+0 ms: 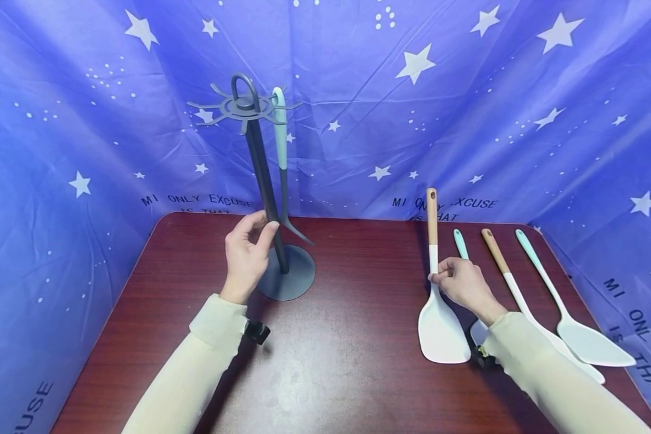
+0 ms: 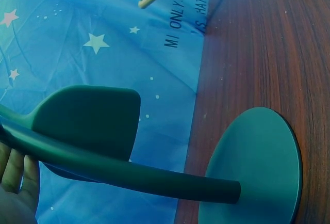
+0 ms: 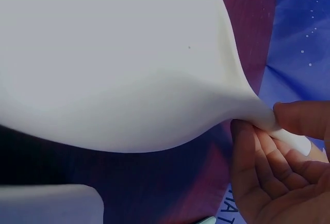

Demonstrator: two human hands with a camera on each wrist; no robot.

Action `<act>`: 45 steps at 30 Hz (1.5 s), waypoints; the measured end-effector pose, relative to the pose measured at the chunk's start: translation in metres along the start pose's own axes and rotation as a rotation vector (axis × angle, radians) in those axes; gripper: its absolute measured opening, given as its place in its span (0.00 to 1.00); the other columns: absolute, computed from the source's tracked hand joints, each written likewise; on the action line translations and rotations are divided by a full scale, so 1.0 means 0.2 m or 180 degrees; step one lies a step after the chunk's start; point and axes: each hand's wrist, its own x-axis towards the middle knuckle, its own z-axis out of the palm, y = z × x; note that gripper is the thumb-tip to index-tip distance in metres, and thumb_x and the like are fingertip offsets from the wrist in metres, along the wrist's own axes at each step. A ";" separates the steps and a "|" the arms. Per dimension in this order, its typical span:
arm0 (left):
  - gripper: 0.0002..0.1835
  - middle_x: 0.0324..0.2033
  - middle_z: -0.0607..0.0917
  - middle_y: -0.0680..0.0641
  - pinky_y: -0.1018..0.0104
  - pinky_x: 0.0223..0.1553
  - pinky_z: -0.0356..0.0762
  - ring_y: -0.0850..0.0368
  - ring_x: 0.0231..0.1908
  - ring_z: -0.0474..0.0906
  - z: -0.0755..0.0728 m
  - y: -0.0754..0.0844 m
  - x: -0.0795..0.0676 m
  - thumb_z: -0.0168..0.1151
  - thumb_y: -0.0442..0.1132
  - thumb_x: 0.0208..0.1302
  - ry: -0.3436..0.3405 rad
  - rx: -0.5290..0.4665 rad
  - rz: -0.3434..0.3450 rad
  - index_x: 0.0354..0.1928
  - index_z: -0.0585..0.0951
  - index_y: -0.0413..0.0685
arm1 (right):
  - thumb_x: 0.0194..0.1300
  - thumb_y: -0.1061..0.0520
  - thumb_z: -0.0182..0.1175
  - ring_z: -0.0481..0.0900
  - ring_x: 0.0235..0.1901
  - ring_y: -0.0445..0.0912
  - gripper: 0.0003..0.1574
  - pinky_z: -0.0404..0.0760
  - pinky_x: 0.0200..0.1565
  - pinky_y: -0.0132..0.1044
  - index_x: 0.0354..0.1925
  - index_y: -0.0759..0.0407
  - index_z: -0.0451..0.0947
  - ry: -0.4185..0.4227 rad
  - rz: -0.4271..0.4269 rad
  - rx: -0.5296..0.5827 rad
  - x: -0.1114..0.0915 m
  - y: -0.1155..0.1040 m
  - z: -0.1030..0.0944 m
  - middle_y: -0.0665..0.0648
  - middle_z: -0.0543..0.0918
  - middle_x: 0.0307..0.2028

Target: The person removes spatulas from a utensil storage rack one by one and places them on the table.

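My left hand (image 1: 248,256) grips the pole of a dark grey utensil stand (image 1: 260,163), thumb on the near side; in the left wrist view its fingers (image 2: 30,180) show beside the pole. On one hook hangs a turner with a mint handle (image 1: 280,135) and a dark blade (image 2: 93,126). My right hand (image 1: 463,286) pinches the white neck of a wooden-handled spatula (image 1: 443,331), which it holds upright, handle upward, above the table. The right wrist view shows the broad white blade (image 3: 129,69) close up, with thumb and fingers around the neck.
Right of the held spatula lie a mint-handled utensil (image 1: 460,241) partly hidden by my hand, a wooden-handled one (image 1: 515,292) partly under my forearm, and a mint-handled white turner (image 1: 591,340) near the table's right edge. A blue star-patterned curtain (image 1: 347,90) surrounds the dark red table (image 1: 347,374).
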 end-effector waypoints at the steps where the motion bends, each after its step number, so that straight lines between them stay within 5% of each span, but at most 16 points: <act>1: 0.10 0.31 0.83 0.32 0.76 0.29 0.78 0.62 0.27 0.77 0.00 0.00 0.00 0.64 0.24 0.58 -0.0002 -0.0005 0.0000 0.42 0.81 0.26 | 0.60 0.55 0.64 0.73 0.23 0.46 0.11 0.71 0.24 0.36 0.32 0.63 0.76 -0.0019 0.0008 -0.0011 0.00 0.00 0.00 0.51 0.82 0.22; 45: 0.10 0.30 0.83 0.32 0.76 0.28 0.78 0.61 0.26 0.77 0.00 -0.01 0.01 0.64 0.24 0.58 -0.0019 -0.0102 0.0014 0.42 0.80 0.26 | 0.58 0.60 0.64 0.79 0.21 0.45 0.11 0.77 0.25 0.34 0.23 0.63 0.74 -0.0738 0.0365 0.0155 0.07 0.01 0.02 0.54 0.79 0.19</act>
